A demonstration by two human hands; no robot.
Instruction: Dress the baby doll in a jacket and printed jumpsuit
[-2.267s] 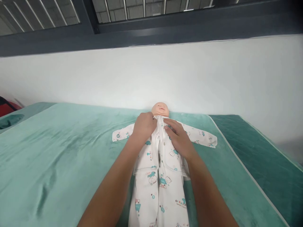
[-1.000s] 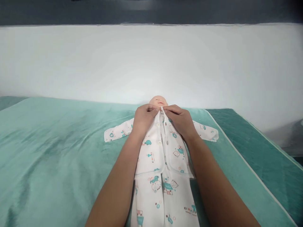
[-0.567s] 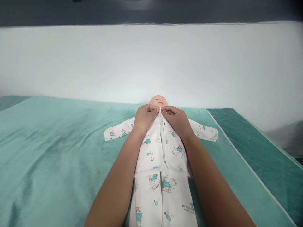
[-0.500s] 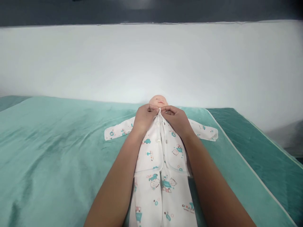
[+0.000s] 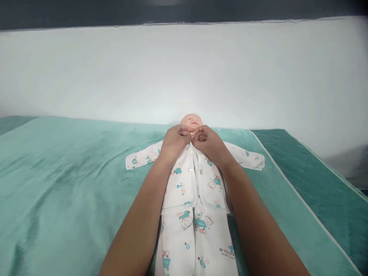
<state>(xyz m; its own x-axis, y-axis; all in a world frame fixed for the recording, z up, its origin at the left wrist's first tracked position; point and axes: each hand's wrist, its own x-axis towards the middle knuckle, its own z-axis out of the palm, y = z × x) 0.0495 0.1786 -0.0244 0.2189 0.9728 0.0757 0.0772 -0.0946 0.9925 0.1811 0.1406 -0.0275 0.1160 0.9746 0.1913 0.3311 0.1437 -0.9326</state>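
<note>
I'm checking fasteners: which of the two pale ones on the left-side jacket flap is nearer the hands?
The upper fastener, below the left hand and right hand; the lower fastener sits farther down.

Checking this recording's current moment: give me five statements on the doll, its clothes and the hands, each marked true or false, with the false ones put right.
1. The left hand and right hand meet at the neck of the white jacket. True.
2. The doll lies face down. False: the doll lies face up.
3. Both sleeves are spread outward on the green cover. True.
4. The jacket's front edges are joined all the way to the hem. False: below the hands they stand apart.
5. The lower garment is white with small printed figures. True.
</note>
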